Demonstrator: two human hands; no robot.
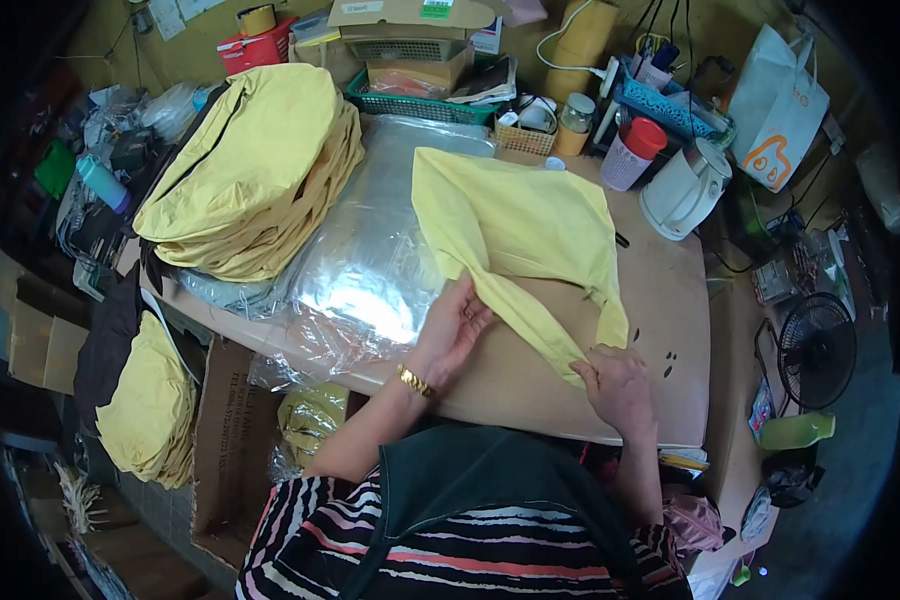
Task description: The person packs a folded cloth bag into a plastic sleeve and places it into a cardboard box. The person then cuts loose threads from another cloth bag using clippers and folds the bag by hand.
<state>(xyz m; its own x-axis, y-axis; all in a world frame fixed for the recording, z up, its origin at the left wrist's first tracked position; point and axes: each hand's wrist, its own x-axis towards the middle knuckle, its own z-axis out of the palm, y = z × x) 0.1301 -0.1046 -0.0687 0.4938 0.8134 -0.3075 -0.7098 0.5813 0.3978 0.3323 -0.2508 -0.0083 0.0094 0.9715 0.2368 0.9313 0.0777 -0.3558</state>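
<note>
A yellow fabric piece (pixel 545 215) lies partly spread on the table in front of me, its near edge drawn into a long folded strip. My left hand (pixel 455 325), with a gold bracelet at the wrist, pinches that strip near its middle; some fingertips are hidden by the cloth. At the strip's near right end, my right hand (pixel 620 390) is closed around the gathered fabric. Left of the cloth is a stack of clear plastic bags (pixel 370 240). Beyond them rises a tall pile of yellow fabric covers (pixel 260 150), the top one showing a dark zipper.
Along the table's back stand a green basket (pixel 420 108), a glass jar (pixel 575 115), a pink cup with a red lid (pixel 630 155) and a white kettle (pixel 685 190). More yellow pieces (pixel 150 410) hang at lower left beside a cardboard box (pixel 220 450). A fan (pixel 817 350) is at right.
</note>
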